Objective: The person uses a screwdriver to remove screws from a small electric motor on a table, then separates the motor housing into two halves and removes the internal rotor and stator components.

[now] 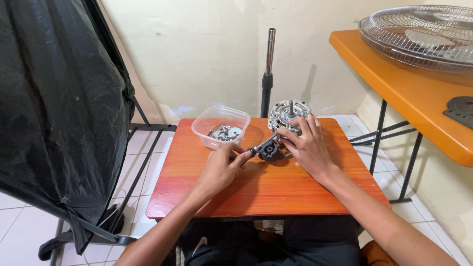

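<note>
Holding: the left hand (222, 165) is curled around a screwdriver (261, 146), whose dark handle sticks out past the fingers and whose tip points at the base of a fan motor (287, 117).
Right hand: the right hand (306, 145) lies spread over the near side of the motor, fingers pressed on its metal housing, steadying it.
Motor: round, silver, slotted, its shaft pointing up; it stands at the far middle of the desk (256, 189), with a dark round part (270, 150) just in front of it, touching or nearly so.
Tub: a clear plastic tub (220, 126) sits to the left of the motor, near the far edge, with metal parts inside.
Desk: small, orange wood.
Behind: an upright metal pole (269, 69) against the pale wall.
Right side: a second orange desk (419, 93) carries a wire fan guard (419, 34) and a dark flat plate (460, 111).
Left side: a black sheet (59, 108) hangs over a metal frame.
</note>
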